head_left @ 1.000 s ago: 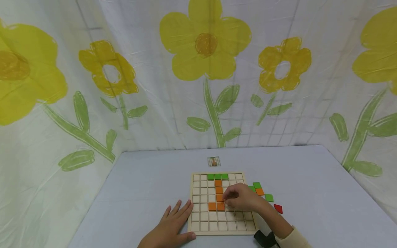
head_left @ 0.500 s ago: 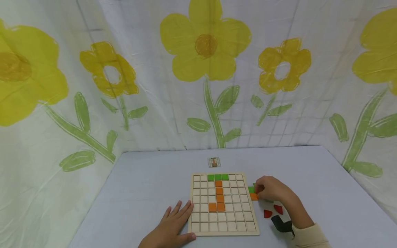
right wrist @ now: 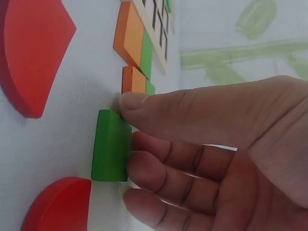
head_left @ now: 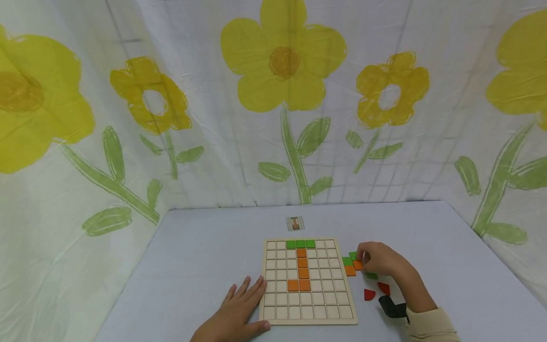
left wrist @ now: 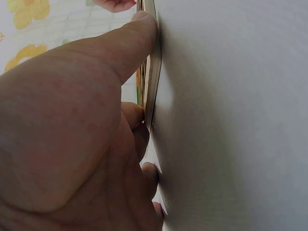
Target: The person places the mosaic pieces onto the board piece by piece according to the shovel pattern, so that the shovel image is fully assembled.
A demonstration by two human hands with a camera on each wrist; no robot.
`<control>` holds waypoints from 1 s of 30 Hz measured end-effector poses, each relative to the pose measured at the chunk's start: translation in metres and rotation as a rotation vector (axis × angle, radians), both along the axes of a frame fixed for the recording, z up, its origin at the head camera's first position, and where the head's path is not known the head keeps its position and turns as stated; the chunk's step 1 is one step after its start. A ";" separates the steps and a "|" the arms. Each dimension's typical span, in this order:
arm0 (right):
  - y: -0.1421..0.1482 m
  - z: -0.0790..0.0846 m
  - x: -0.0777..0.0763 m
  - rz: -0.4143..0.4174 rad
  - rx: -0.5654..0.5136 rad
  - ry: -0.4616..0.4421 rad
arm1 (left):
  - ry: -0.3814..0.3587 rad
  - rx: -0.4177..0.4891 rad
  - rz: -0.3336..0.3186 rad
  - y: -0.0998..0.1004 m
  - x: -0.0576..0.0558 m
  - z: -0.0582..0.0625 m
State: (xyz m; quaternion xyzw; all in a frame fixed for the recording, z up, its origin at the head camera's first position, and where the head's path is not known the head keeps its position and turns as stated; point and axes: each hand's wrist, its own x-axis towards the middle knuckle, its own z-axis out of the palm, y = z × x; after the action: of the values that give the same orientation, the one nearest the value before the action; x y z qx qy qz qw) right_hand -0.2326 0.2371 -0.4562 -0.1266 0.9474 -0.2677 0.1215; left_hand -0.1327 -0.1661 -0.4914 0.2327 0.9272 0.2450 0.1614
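Beside the wooden grid board (head_left: 307, 324), my left hand (head_left: 232, 311) lies with straight fingers, its fingertips and thumb at the board's left edge. Green tiles (head_left: 300, 244) and orange tiles (head_left: 302, 262) sit in several of its cells. My right hand (head_left: 380, 260) is over the loose tiles right of the board, fingers bent. In the right wrist view, its thumb tip reaches the end of an orange tile (right wrist: 134, 78), close to a green tile (right wrist: 109, 147). The index fingertip is hidden behind the thumb, so I cannot tell whether the hand pinches a tile.
Two red rounded pieces (head_left: 369, 295) lie in front of the right hand, near the black wrist camera (head_left: 391, 308). A small picture card (head_left: 295, 223) lies behind the board. A flower-printed curtain (head_left: 205, 166) hangs behind the white table (head_left: 205, 247).
My right hand has moved from over the board to the loose tiles, then slightly further right, uncovering an orange tile. The left hand has stayed at the board's edge.
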 end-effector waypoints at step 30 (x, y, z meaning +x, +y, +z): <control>-0.003 0.002 0.002 0.033 0.108 0.052 | -0.010 -0.019 0.015 0.001 -0.001 0.000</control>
State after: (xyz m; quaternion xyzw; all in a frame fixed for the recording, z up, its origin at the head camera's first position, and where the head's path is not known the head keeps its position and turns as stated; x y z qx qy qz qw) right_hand -0.2303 0.2340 -0.4538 -0.1424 0.9611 -0.2107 0.1077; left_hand -0.1333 -0.1653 -0.4918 0.2229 0.9305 0.2385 0.1664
